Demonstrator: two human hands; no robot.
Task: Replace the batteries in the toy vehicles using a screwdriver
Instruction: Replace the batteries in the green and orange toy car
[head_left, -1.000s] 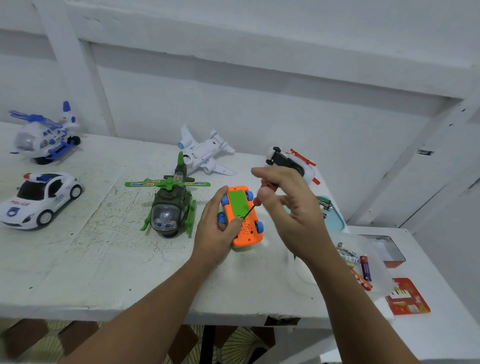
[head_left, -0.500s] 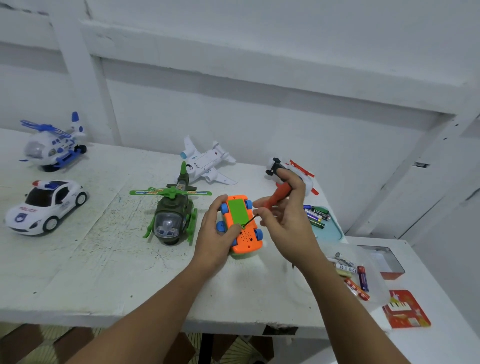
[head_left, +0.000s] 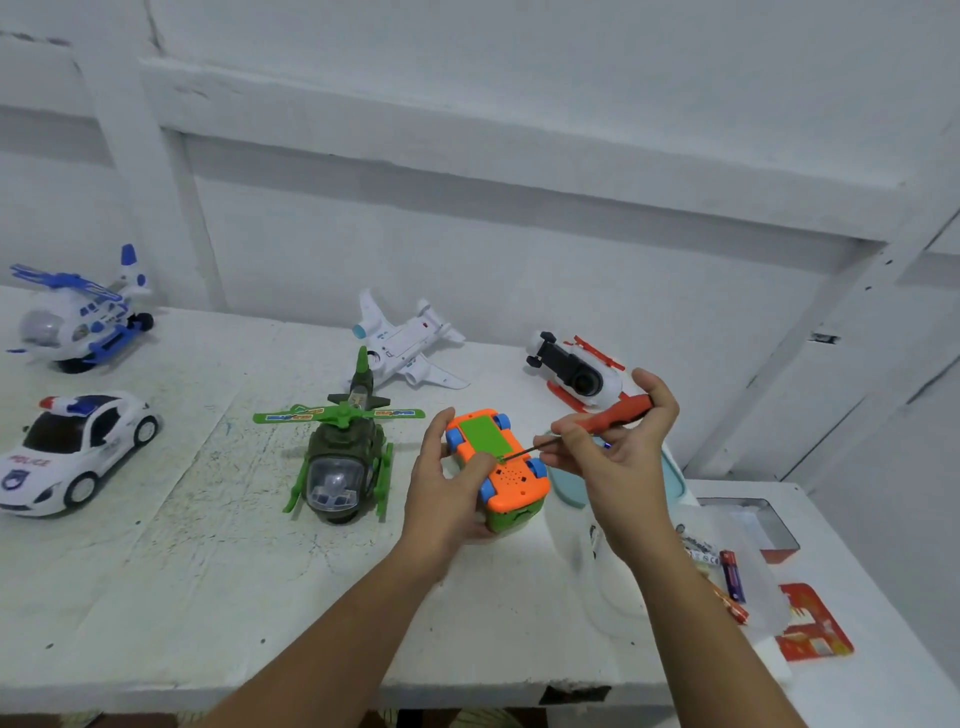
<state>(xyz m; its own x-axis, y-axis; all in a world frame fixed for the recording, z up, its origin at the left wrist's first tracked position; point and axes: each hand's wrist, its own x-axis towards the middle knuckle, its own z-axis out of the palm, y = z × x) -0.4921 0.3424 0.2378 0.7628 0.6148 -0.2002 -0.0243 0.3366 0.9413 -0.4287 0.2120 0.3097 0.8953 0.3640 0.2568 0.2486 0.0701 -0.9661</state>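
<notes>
An orange toy car lies upside down on the white table, its green battery cover facing up. My left hand grips the car from the left, thumb on the cover's near edge. My right hand holds a red-handled screwdriver tilted low. Its thin tip touches the near right corner of the cover. Loose batteries lie inside a clear plastic container at the right.
A green helicopter stands left of the car. Behind it lie a white plane and an overturned white-and-red toy. A police car and a blue-white helicopter stand far left. A teal tray and a red card are right.
My right hand has swung the screwdriver handle down and to the right, from upright to nearly flat. The tip stays at the cover. My left hand keeps its grip on the car.
</notes>
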